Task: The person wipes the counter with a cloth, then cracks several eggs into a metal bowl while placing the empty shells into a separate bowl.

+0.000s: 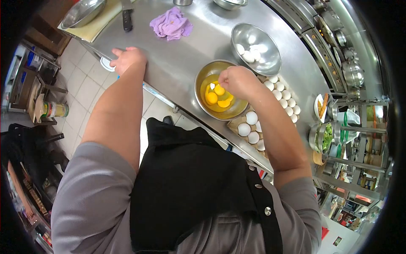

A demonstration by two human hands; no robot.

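Observation:
Several raw yolks (pixel 216 95) lie in clear egg white inside a metal bowl (pixel 201 103) at the counter's front edge. A small white bit, like eggshell (pixel 212 86), shows among them. My right hand (pixel 239 82) is over the bowl's right side, its fingers pinched together above the yolks; whatever is between them is too small to make out. My left hand (pixel 128 60) rests at the counter edge with its fingers apart, holding nothing. Whole white eggs (pixel 244 129) sit in a carton beside and partly beneath my right forearm. A second metal bowl (pixel 270 53) behind holds white eggshells (pixel 249 53).
A purple cloth (pixel 171 23) lies on the steel counter (pixel 169 63). Near it is a knife (pixel 127 19) beside a cutting board (pixel 99 27). Bowls with greens (pixel 325 137) and a white dish (pixel 320 108) stand at the right. Part of another person (pixel 19 186) shows at lower left.

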